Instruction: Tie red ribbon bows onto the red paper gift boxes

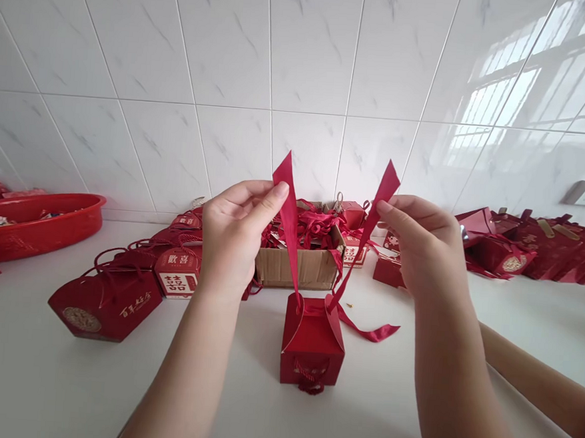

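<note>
A small red gift box (pixel 312 346) stands on the white counter (pixel 35 381) in front of me, with a tassel cord on its front. A red ribbon (pixel 291 239) runs up from its top in two ends. My left hand (pixel 234 231) pinches the left ribbon end between thumb and fingers. My right hand (pixel 423 245) pinches the right ribbon end (pixel 366 234). Both ends are pulled up and apart above the box. A loose ribbon tail (pixel 372 331) lies on the counter to the right of the box.
A cardboard carton (pixel 314 267) with red ribbons and boxes stands behind. Flat red boxes (pixel 109 303) lie at the left, a red basin (pixel 36 224) at far left, more red bags (pixel 520 251) at the right. Another person's forearm (pixel 541 386) rests at the right. Tiled wall behind.
</note>
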The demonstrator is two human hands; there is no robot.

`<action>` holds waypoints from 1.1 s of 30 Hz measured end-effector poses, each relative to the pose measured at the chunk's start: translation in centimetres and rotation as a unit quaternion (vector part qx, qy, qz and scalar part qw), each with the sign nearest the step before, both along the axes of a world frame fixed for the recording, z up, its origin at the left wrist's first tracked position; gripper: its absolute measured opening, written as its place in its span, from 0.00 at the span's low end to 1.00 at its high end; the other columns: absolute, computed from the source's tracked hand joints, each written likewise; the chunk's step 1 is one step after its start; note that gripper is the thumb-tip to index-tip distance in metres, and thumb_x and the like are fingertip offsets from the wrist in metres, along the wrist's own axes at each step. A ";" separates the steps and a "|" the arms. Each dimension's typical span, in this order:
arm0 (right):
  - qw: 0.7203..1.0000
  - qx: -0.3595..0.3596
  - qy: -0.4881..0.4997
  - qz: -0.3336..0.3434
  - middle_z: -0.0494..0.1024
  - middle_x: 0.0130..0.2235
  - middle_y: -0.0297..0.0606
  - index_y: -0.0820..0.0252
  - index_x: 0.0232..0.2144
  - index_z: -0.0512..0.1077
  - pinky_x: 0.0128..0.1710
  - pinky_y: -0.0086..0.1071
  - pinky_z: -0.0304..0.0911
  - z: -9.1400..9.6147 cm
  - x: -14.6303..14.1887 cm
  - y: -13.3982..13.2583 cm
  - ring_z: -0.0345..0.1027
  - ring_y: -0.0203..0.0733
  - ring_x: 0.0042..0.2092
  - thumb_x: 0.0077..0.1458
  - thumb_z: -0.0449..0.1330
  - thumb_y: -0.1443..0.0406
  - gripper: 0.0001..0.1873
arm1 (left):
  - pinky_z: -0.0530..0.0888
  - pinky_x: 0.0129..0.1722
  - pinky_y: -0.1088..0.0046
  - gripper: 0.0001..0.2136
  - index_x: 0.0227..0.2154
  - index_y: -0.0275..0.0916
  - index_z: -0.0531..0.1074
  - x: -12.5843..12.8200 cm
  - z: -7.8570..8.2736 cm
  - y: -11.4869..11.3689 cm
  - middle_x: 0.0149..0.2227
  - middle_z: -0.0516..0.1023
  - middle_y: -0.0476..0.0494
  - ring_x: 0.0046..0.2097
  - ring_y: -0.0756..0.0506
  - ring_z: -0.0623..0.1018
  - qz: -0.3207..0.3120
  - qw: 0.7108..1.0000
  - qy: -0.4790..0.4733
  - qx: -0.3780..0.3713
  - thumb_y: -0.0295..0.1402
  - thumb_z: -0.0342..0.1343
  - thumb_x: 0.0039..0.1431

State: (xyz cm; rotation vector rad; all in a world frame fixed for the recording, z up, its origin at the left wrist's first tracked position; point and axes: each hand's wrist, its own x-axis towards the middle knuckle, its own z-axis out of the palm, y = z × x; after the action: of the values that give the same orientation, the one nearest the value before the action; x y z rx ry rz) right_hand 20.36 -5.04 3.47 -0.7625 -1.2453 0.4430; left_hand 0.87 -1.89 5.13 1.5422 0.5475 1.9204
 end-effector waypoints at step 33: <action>1.000 0.022 -0.005 -0.008 0.74 0.28 0.32 0.56 0.27 0.75 0.34 0.32 0.68 -0.1 -0.4 0.1 0.70 0.36 0.31 0.50 0.65 0.63 0.03 | 0.73 0.35 0.74 0.06 0.28 0.39 0.77 -0.1 0.0 -0.2 0.29 0.78 0.50 0.34 0.50 0.77 -0.016 1.000 0.019 -0.003 0.35 0.65 0.48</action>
State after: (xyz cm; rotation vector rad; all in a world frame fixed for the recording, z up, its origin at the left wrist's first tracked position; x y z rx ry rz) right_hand 19.95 -4.95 3.38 -0.7376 -1.2529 0.3970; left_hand 0.80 -2.12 5.13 1.5762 0.5406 1.8673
